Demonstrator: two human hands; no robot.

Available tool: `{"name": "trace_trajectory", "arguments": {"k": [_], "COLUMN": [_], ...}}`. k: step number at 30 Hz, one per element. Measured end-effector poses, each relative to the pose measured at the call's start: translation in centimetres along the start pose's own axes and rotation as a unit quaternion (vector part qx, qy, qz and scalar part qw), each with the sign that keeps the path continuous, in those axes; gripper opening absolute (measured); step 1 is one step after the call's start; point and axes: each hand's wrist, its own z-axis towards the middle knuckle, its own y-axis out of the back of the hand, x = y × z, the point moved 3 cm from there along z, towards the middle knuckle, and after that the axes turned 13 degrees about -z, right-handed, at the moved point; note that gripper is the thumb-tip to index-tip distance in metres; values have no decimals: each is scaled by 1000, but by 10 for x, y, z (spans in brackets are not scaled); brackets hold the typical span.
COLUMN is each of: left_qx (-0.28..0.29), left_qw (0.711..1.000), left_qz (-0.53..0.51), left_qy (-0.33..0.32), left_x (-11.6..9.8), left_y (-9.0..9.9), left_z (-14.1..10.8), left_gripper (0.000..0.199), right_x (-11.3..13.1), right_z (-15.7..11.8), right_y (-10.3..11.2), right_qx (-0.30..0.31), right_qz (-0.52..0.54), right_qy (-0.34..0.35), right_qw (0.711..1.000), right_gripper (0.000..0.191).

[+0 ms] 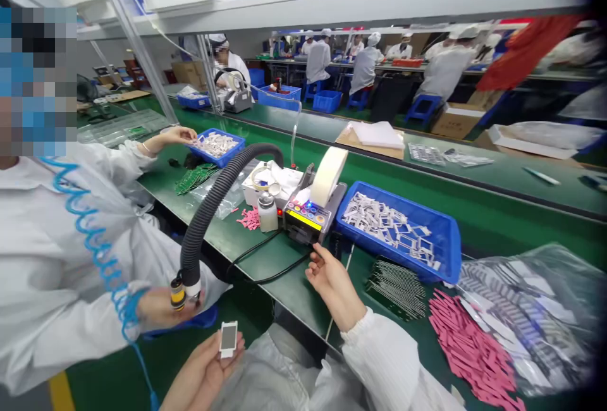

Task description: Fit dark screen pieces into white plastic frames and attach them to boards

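Our left hand (208, 358) rests palm up, in front of the tape dispenser (308, 221) and to its left, with its fingers partly unfolded around a white-framed piece (229, 338) that shows a grey panel. Our right hand (334, 284) is at the dispenser's front edge, fingers loosely curled; we cannot tell whether its fingertips pinch any tape. As far as we can judge, this one piece is partway along: the panel sits inside its frame, and no pink strip shows on the side turned to us. Much seems left, since loose white frames (379, 221) lie in a blue tray (448, 234) just to the dispenser's right, and pink strips (474, 348) are heaped beyond, farther right on the tabletop (303, 297). As for pose, our right forearm slants up toward the dispenser from its near right side, palm turned inward, while the left one comes in low, keeping the piece off the tabletop. To the dispenser's left, a co-worker's hand (159, 306) is beside the end of a black hose (208, 227).
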Motion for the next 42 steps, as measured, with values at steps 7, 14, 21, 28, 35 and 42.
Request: {"name": "trace_trajectory", "arguments": {"k": [7, 14, 21, 28, 35, 42], "left_qx": [-18, -86, -68, -24, 159, 265], "left_qw": [1000, 978, 973, 989, 985, 960], "left_qz": [2, -128, -147, -117, -49, 44], "left_qy": [2, -139, -167, -85, 48, 79], "left_x": [10, -44, -61, -7, 57, 84], "left_y": [-2, 28, 19, -27, -136, -190], "left_z": [3, 36, 35, 32, -8, -33], "left_gripper": [10, 38, 44, 29, 12, 27], "right_x": [0, 3, 8, 4, 31, 59], "right_z": [5, 11, 2, -62, -124, -146], "right_y": [-5, -18, -19, -10, 19, 33], "right_qx": [-26, -17, 0, 84, 183, 58], "right_qz": [3, 15, -3, -111, -356, -384], "right_qy": [27, 5, 13, 84, 337, 489], "right_qw": [999, 1000, 1000, 987, 852, 781], "right_gripper": [29, 26, 24, 34, 18, 19]}}
